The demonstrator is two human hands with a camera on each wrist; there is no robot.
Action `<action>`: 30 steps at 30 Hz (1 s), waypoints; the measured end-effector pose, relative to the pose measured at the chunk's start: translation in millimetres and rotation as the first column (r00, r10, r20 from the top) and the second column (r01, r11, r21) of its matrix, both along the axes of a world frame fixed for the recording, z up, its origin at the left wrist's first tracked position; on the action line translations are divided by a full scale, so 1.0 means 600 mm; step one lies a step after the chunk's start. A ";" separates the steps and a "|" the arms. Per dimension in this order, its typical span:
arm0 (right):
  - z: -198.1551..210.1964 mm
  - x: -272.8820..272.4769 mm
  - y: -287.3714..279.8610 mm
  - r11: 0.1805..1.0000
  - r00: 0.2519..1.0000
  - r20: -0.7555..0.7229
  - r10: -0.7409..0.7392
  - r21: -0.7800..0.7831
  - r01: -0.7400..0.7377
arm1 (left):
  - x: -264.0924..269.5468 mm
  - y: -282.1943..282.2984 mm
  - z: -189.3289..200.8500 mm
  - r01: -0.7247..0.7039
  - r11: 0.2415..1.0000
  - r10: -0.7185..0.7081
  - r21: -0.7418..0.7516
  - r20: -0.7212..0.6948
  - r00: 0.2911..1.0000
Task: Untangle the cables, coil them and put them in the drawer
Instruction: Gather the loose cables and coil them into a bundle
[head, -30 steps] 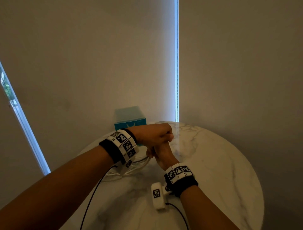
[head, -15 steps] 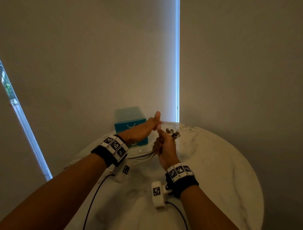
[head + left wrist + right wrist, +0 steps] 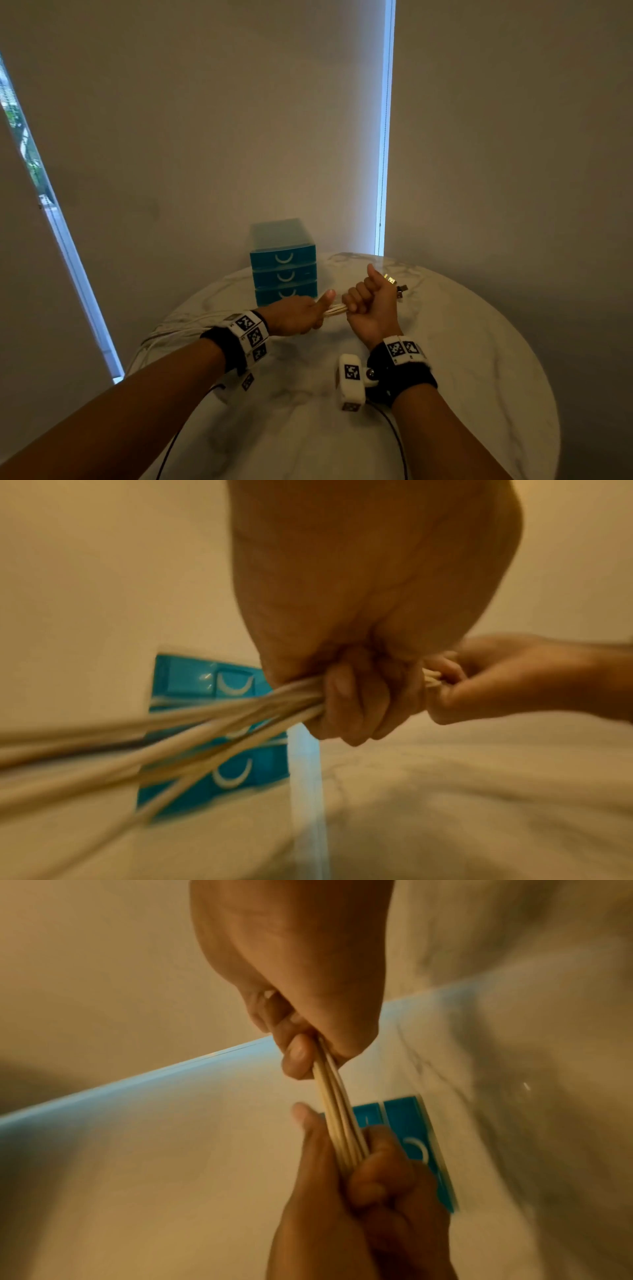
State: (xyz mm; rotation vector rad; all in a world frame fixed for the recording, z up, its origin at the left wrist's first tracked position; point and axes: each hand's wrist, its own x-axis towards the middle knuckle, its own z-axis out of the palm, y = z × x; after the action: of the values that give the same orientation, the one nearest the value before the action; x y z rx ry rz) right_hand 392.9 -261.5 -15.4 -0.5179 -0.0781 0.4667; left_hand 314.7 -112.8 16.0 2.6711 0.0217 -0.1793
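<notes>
On the far left we see a strip of window (image 3: 20, 137) with greenery behind it, then plain blinds (image 3: 205, 120) covering the wall. Down on the round marble table (image 3: 462, 359), loose loops of the white cables (image 3: 337, 310) lie near the left edge, and from there the bunch runs up into our left hand (image 3: 294, 317). That hand is curled round the strands, thumb stretched along them toward the right. In the left wrist view the cables fan out leftward from the fist, blurred.

Between our two hands the bunch is pulled straight, its long axis running left to right above the tabletop, parallel to the table's near edge as we look at it. Behind that short stretch stands the blue drawer unit (image 3: 284, 274), three drawers stacked, all closed, each with a white curved handle.

Moving right, our right hand (image 3: 371, 305) is clenched round the same bunch, thumb raised. Past its knuckles the metal plugs (image 3: 397, 286) stick out, pointing right and away from us. A bright gap between the blinds (image 3: 385, 130) runs down behind the table.
</notes>
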 end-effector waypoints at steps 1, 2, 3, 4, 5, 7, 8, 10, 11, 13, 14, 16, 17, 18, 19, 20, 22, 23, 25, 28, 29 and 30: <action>-0.001 0.001 0.002 1.000 1.000 -0.028 -0.013 0.001 0.013 | 0.000 0.002 0.000 -0.012 0.998 0.010 0.058 0.038 0.999; -0.002 0.005 0.004 1.000 0.998 -0.048 -0.029 -0.002 0.029 | 0.002 0.003 0.003 -0.024 0.991 0.012 0.133 0.089 0.996; -0.002 0.007 0.004 0.999 0.998 -0.056 -0.037 -0.008 0.037 | 0.006 0.004 0.006 -0.043 0.977 0.015 0.209 0.132 0.991; -0.002 0.010 0.003 0.999 0.998 -0.061 -0.034 -0.014 0.033 | 0.007 0.004 0.011 -0.066 0.959 0.019 0.277 0.167 0.986; -0.006 0.016 0.001 1.000 0.998 -0.069 -0.013 -0.008 0.013 | 0.008 0.008 0.018 -0.084 0.937 0.016 0.338 0.197 0.980; -0.014 0.028 -0.015 0.999 0.994 -0.100 0.031 0.014 -0.030 | 0.006 0.015 0.036 -0.113 0.897 0.009 0.427 0.237 0.972; -0.016 0.034 -0.026 1.000 0.991 -0.132 0.023 0.007 -0.022 | 0.004 0.021 0.044 -0.125 0.882 0.013 0.454 0.243 0.970; -0.019 0.048 -0.044 0.979 0.982 -0.142 -0.128 -0.178 0.102 | 0.001 0.036 0.056 -0.148 0.842 0.019 0.519 0.246 0.969; -0.016 0.052 -0.049 0.924 0.963 -0.082 -0.258 -0.311 0.221 | 0.000 0.042 0.058 -0.152 0.820 0.016 0.551 0.243 0.970; 0.000 0.048 -0.043 0.728 0.856 0.201 -0.476 -0.457 0.512 | 0.001 0.045 0.057 -0.158 0.805 0.017 0.572 0.244 0.970; 0.012 0.037 -0.032 0.697 0.809 0.360 -0.465 -0.415 0.585 | 0.002 0.044 0.054 -0.160 0.812 0.023 0.561 0.243 0.970; 0.040 0.004 0.001 0.739 0.740 0.629 -0.239 -0.377 0.559 | 0.007 0.039 0.047 -0.154 0.839 0.024 0.522 0.246 0.969; 0.048 -0.005 0.020 0.720 0.714 0.695 -0.089 -0.450 0.528 | 0.007 0.037 0.046 -0.149 0.863 0.023 0.483 0.257 0.966; 0.057 -0.018 0.036 0.670 0.691 0.721 0.057 -0.541 0.508 | 0.009 0.037 0.047 -0.139 0.891 0.018 0.433 0.273 0.962; 0.056 -0.018 0.050 0.606 0.673 0.714 0.194 -0.627 0.490 | 0.010 0.038 0.049 -0.130 0.916 0.016 0.379 0.291 0.957; 0.056 -0.018 0.061 0.547 0.647 0.696 0.312 -0.688 0.477 | 0.011 0.041 0.054 -0.121 0.932 0.011 0.341 0.309 0.951; 0.051 -0.010 0.077 0.404 0.606 0.649 0.460 -0.761 0.508 | 0.007 0.048 0.063 -0.142 0.949 0.042 0.280 0.337 0.940; 0.049 -0.005 0.081 0.332 0.601 0.635 0.485 -0.770 0.545 | 0.006 0.050 0.065 -0.164 0.952 0.066 0.258 0.351 0.934; 0.052 0.003 0.082 0.160 0.530 0.651 0.544 -0.700 0.696 | 0.001 0.057 0.062 -0.185 0.969 0.118 0.164 0.349 0.930; 0.064 0.022 0.064 -0.053 0.324 0.627 0.708 -0.410 0.910 | -0.006 0.068 0.043 -0.195 0.980 0.197 -0.033 0.246 0.949; 0.071 0.026 0.052 -0.061 0.267 0.623 0.735 -0.332 0.941 | -0.009 0.075 0.038 -0.212 0.976 0.218 -0.054 0.198 0.956; 0.078 0.031 0.037 -0.068 0.213 0.612 0.762 -0.252 0.965 | -0.012 0.087 0.032 -0.229 0.971 0.237 -0.068 0.150 0.960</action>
State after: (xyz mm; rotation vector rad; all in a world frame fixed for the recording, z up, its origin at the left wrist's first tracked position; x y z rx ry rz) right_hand 411.5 -239.3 31.6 -2.5990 -1.0973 -0.6008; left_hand 307.6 -60.4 35.4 2.5983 0.2775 0.1057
